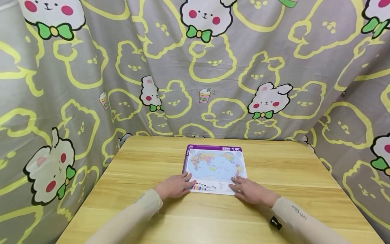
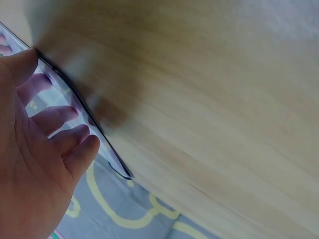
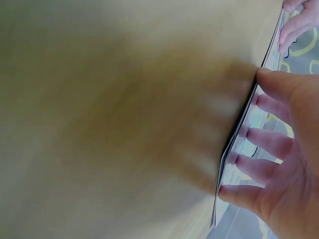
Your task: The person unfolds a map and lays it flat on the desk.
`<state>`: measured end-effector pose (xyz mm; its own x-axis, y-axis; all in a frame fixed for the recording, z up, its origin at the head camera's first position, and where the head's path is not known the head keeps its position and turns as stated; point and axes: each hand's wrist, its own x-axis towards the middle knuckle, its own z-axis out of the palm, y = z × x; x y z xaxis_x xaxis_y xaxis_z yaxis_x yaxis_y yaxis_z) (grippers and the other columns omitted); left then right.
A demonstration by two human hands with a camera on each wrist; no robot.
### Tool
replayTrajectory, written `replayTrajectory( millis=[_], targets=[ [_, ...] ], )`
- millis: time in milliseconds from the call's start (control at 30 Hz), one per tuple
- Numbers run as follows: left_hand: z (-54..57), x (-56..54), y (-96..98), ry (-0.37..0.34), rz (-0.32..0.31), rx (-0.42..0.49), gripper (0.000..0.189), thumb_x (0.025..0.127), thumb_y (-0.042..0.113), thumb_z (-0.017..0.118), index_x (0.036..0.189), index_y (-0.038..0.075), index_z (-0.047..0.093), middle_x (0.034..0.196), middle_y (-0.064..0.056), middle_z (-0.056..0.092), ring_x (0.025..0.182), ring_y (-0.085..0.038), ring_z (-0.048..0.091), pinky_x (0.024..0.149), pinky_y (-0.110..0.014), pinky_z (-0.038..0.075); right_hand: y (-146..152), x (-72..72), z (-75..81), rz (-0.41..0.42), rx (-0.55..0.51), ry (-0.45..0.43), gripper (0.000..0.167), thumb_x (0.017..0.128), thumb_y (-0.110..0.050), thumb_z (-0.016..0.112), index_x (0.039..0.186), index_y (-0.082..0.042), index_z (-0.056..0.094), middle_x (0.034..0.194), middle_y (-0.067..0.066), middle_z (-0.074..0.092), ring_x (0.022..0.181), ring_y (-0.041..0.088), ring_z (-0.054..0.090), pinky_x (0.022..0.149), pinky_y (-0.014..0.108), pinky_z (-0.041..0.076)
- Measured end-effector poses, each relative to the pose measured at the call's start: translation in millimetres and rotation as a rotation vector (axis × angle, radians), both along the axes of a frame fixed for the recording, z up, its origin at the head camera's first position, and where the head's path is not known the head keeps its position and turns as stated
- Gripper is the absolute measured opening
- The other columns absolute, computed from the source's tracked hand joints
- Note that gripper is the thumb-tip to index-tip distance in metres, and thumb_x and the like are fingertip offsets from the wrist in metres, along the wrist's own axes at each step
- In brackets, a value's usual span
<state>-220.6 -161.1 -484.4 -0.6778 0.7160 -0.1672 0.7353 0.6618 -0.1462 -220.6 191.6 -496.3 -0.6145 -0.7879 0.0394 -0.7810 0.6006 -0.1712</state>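
A thin, flat world map [image 1: 211, 169] with a purple top border lies on the wooden table. Its lower part carries small coloured charts and lines of print. My left hand [image 1: 176, 186] rests at the map's lower left corner, fingers spread over the edge. At the lower right, my right hand [image 1: 251, 190] touches the map with its fingers spread in the same way. In the left wrist view the thumb [image 2: 22, 64] meets the map's dark edge. The right wrist view shows several fingertips of the right hand [image 3: 294, 164] on the glossy surface and the thumb at the near edge.
The wooden table [image 1: 146, 159] runs back to a grey curtain [image 1: 176, 67] with yellow outlines and white rabbit faces, which hangs behind it and on both sides. A small black object [image 1: 276, 223] shows under the right sleeve.
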Motion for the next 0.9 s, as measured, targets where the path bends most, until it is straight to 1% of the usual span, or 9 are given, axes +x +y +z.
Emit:
replayTrajectory(
  millis=[233,467,633,767,900],
  targets=[
    [4.4,6.5,5.5,0.004,-0.038,-0.019,0.049,0.101,0.036,0.042,0.146,0.019,0.039,0.147,-0.013,0.036,0.134,-0.031,0.034,0.109,-0.036,0.030,5,-6.3,0.5,-0.015,-0.003,-0.035,0.041,0.095,-0.023,0.056,0.131,-0.003,0.056,0.138,0.026,0.043,0.127,0.047,0.038,0.101,0.057,0.033],
    [5.0,9.9,10.0,0.000,-0.050,-0.026,0.049,0.100,0.039,0.042,0.146,0.023,0.038,0.148,-0.011,0.036,0.134,-0.031,0.034,0.108,-0.036,0.032,11,-11.8,1.7,-0.040,0.001,-0.064,0.040,0.096,-0.021,0.054,0.133,-0.004,0.055,0.139,0.027,0.042,0.127,0.049,0.036,0.101,0.060,0.032],
    [2.8,12.3,13.4,-0.021,-0.062,-0.019,0.050,0.100,0.041,0.040,0.147,0.023,0.036,0.150,-0.010,0.033,0.135,-0.030,0.033,0.108,-0.036,0.031,15,-16.6,0.0,-0.053,0.005,-0.059,0.039,0.097,-0.019,0.053,0.133,-0.004,0.055,0.140,0.026,0.042,0.127,0.051,0.034,0.100,0.061,0.032],
    [0.6,13.1,15.4,-0.014,-0.080,-0.003,0.051,0.100,0.043,0.040,0.147,0.024,0.036,0.149,-0.010,0.034,0.135,-0.030,0.034,0.108,-0.036,0.031,16,-19.7,0.7,-0.050,-0.010,-0.045,0.038,0.096,-0.017,0.054,0.132,-0.004,0.056,0.139,0.027,0.043,0.126,0.052,0.035,0.099,0.061,0.032],
    [-0.3,13.5,17.5,-0.020,-0.083,0.005,0.051,0.100,0.045,0.039,0.147,0.025,0.036,0.150,-0.010,0.033,0.135,-0.029,0.033,0.108,-0.035,0.031,17,-22.3,3.4,-0.043,-0.016,-0.027,0.037,0.096,-0.015,0.055,0.130,-0.003,0.057,0.137,0.027,0.044,0.124,0.053,0.037,0.098,0.062,0.033]
  ],
)
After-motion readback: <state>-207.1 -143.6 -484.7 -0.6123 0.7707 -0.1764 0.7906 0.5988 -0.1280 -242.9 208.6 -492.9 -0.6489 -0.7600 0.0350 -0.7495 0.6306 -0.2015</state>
